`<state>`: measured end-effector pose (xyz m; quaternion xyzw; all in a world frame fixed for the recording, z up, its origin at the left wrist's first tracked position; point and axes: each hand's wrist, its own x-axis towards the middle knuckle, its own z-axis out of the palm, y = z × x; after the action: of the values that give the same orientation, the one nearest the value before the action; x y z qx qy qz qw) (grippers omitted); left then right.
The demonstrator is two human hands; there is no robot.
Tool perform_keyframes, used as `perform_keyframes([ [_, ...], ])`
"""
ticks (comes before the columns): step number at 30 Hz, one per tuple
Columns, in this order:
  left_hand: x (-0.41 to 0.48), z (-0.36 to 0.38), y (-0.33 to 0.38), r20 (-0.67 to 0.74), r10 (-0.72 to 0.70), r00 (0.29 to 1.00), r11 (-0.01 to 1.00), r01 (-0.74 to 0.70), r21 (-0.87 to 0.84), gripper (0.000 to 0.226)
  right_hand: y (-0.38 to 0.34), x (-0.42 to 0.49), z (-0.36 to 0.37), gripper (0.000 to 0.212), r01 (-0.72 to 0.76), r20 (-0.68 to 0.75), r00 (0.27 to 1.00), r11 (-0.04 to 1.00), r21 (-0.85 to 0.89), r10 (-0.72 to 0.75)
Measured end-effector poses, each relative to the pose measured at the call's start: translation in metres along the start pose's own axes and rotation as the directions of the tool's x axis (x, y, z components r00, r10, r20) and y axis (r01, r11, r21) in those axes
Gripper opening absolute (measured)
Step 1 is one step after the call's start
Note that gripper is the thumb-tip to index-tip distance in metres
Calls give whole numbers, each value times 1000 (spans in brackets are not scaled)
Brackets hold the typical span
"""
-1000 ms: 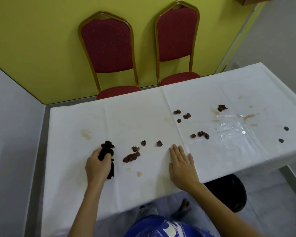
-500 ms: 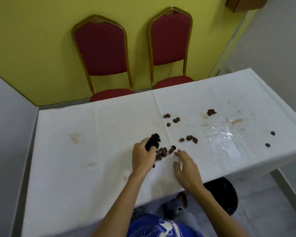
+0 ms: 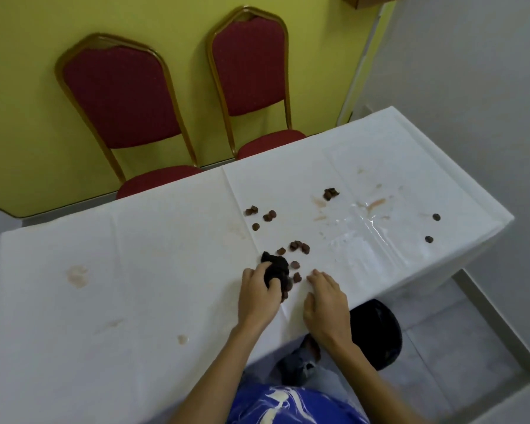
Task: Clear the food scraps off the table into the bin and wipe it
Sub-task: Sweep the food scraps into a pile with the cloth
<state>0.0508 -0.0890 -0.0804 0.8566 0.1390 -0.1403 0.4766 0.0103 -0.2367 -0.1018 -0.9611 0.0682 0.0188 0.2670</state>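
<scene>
Closest to the person, a black bin (image 3: pixel 377 338) sits on the floor under the near edge of the white-covered table (image 3: pixel 141 301). On the tabletop the left hand (image 3: pixel 259 296) grips a bunched black cloth (image 3: pixel 276 269), pressed against a small heap of brown food scraps (image 3: pixel 296 276). Just beside them the right hand (image 3: pixel 326 301) rests on the cover, fingers loose and holding nothing. Further in lie more scattered scraps (image 3: pixel 300 247), a wet patch (image 3: pixel 364 228) and brownish stains (image 3: pixel 77 275). Two red chairs (image 3: pixel 120 96) stand behind, against the yellow wall (image 3: pixel 22 102).
</scene>
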Motion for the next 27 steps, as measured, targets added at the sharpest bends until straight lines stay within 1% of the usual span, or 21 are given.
perform_keyframes([
  [1, 3, -2, 3, -37, 1, 999, 1000, -1, -11, 42, -1, 2, -2, 33, 11, -18, 1000, 1000, 18, -11],
  [3, 18, -14, 7, -130, -1, 992, 999, -5, -42, 38, 5, 6, -6, 34, -10, -39, 999, 999, 36, 11],
  [7, 65, -48, 17, -245, 2, 970, 993, -30, -111, 40, 21, 16, -8, 45, -90, 2, 996, 996, -23, 90],
  [9, 89, -61, 28, -288, 29, 957, 997, -49, -63, 42, 27, 19, -10, 49, -106, 26, 994, 993, -44, 107],
  [11, 117, -67, 42, -301, 76, 950, 996, -59, 64, 42, 32, 20, -11, 50, -113, 51, 992, 991, -68, 117],
  [13, 147, -69, 55, -239, 140, 961, 967, -80, 244, 45, 37, 20, -10, 48, -94, 72, 992, 991, -100, 101],
  [15, 172, -65, 62, -109, 180, 978, 890, -115, 440, 50, 40, 21, -11, 47, -67, 94, 992, 990, -127, 80],
  [17, 187, -57, 62, 29, 165, 986, 805, -151, 574, 54, 41, 24, -14, 45, -53, 107, 992, 989, -140, 68],
  [18, 189, -51, 60, 66, 155, 986, 777, -163, 608, 55, 42, 25, -15, 44, -51, 106, 992, 989, -139, 66],
  [21, 181, -38, 54, 93, 176, 980, 753, -195, 628, 55, 42, 25, -15, 43, -53, 82, 995, 990, -133, 64],
  [24, 158, -32, 43, 195, 238, 951, 719, -308, 623, 54, 38, 22, -11, 44, -77, 49, 995, 988, -138, 84],
  [27, 127, -25, 33, 272, 251, 929, 732, -366, 574, 48, 34, 23, -9, 46, -105, 25, 994, 985, -138, 109],
])
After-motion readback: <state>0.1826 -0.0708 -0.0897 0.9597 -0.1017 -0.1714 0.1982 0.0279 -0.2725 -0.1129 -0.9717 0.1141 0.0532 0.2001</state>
